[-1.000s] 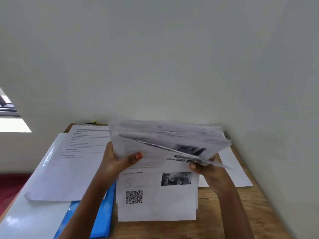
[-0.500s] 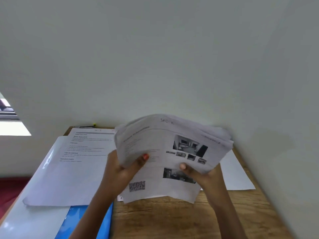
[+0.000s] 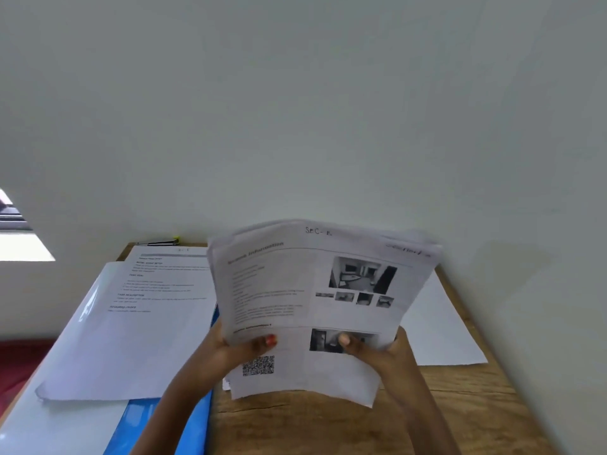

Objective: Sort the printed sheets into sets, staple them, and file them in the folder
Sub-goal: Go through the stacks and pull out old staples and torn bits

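Two hands (image 3: 226, 354), one paper stack (image 3: 315, 290)

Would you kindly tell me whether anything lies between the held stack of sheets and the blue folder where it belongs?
Yes: a loose printed sheet lies across the blue folder, left of the stack that the left hand and right hand grip above the table. Only the folder's near end shows.

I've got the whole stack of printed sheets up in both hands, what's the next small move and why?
Probably peel off the top sheet of the white printed paper stack, which the left hand and right hand both grip above the brown wooden table. Its handwritten SEC mark suggests which set it belongs to, and one white printed sheet lies apart on the left.
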`<state>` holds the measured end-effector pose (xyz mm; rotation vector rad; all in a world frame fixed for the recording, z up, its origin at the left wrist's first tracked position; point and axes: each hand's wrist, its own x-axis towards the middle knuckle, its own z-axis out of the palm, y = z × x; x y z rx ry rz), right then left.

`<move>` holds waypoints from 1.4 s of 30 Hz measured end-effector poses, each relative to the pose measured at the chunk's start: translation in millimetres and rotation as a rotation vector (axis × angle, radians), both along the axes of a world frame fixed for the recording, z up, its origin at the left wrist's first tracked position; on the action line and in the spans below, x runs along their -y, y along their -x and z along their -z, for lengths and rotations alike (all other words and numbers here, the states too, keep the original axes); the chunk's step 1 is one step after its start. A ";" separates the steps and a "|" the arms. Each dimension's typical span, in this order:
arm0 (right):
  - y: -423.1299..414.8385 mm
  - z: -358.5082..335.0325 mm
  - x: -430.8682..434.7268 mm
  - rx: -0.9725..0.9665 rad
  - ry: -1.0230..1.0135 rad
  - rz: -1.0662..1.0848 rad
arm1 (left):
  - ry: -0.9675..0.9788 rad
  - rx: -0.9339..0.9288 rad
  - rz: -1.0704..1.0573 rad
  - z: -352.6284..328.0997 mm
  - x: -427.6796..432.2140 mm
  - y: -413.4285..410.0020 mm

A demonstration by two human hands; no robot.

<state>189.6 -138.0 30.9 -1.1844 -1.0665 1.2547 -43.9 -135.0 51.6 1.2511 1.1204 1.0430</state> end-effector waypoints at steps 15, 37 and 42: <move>-19.5 -9.9 -14.5 -0.021 0.079 -0.125 | 0.292 0.176 0.051 25.4 -12.5 9.5; -8.3 31.0 -101.7 0.552 -0.185 0.098 | -0.177 -0.039 -0.152 77.1 -86.0 17.4; -14.1 28.0 -108.3 0.721 -0.385 0.055 | -0.237 -0.019 -0.171 90.1 -84.5 16.2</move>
